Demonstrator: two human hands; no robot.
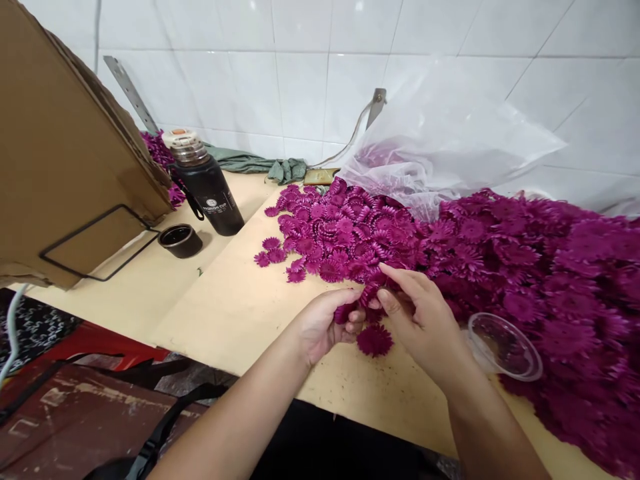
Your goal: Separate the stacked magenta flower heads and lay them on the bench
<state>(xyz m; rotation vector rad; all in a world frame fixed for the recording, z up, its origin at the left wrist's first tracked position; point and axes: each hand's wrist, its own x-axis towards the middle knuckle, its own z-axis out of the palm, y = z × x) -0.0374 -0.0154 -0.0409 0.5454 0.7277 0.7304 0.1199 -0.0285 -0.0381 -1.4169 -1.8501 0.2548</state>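
In the head view my left hand [330, 323] is closed around magenta flower heads [343, 313], thumb on top and fingers curled beneath. My right hand [413, 303] meets it from the right, its thumb and fingers pinching another magenta flower head [373, 290]. Parts of both flower heads are hidden by the fingers. Just below the hands a single magenta flower head [375, 340] lies on the tabletop. Behind them spreads a heap of the same flower heads [345, 227]. A clear round plastic tub [505, 347] rests beside my right forearm, against the larger pile.
A black bottle [213, 193] and its dark cup [180, 240] stand left on the pale table [215, 300]. A cardboard box [75, 133] rises at far left. At the back, a translucent plastic bag [450, 140] lies over the flower pile [550, 287], which fills the right side.
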